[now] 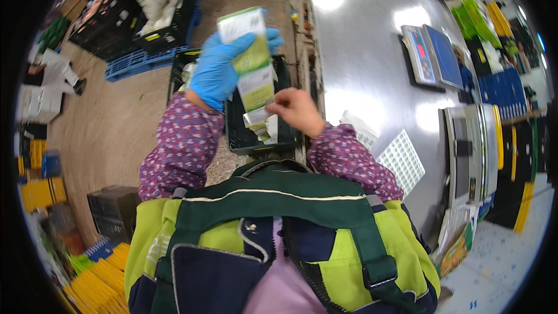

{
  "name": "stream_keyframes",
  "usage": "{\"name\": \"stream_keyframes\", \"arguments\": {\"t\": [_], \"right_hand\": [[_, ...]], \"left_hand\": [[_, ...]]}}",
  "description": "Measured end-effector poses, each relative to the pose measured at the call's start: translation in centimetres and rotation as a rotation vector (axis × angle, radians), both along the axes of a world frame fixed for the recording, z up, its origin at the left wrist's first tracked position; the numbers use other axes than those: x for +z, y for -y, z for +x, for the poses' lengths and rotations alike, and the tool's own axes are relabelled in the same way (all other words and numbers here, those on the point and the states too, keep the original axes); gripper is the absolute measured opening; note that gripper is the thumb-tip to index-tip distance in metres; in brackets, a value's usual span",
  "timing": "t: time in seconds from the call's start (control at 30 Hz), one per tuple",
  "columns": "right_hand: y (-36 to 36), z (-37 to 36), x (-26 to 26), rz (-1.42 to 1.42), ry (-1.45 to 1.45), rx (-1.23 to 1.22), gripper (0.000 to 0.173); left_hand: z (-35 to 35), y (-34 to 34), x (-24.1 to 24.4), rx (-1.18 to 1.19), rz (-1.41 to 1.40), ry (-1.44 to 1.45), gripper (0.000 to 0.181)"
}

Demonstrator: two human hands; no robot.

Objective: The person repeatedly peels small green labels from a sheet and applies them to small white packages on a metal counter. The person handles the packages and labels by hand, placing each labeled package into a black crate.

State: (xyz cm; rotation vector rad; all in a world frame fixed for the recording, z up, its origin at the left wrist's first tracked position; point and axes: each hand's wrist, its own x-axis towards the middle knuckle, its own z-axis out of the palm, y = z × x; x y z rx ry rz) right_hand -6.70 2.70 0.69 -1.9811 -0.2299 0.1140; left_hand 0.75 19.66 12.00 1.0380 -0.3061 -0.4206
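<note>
In a blue glove, my left hand (220,63) grips a strip of green-and-white printed labels (253,63), its thumb lying across the front. The strip hangs down towards me. My bare right hand (298,111) pinches its lower end between thumb and fingers. Below both hands stands a dark plastic crate (237,133). More green-and-white label pieces (266,133) show in the crate under the strip's end. The hands and strip hide much of the crate's inside.
To the right runs a steel table (357,52). On it are a digital scale (436,56), a sheet of small round stickers (402,161) and a grey machine (466,152). Black crates (109,26) stand on a blue pallet (144,61). At far left is another person (59,69).
</note>
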Motion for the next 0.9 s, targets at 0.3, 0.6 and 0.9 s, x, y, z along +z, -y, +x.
{"name": "stream_keyframes", "arguments": {"t": [0.3,0.6,0.9], "right_hand": [[13.1,-8.3,-2.5,-0.256,0.142,-0.408,0.036],[22.3,-11.6,-4.3,-0.357,-0.341,-0.482,0.023],[23.6,-7.5,4.8,-0.018,-0.34,-0.229,0.022]], "left_hand": [[0.2,3.8,-6.3,-0.1,0.027,-0.227,0.049],[-2.6,10.5,-9.4,-0.234,0.135,-0.232,0.037],[-3.8,16.6,-7.7,-0.219,0.241,0.194,0.052]]}}
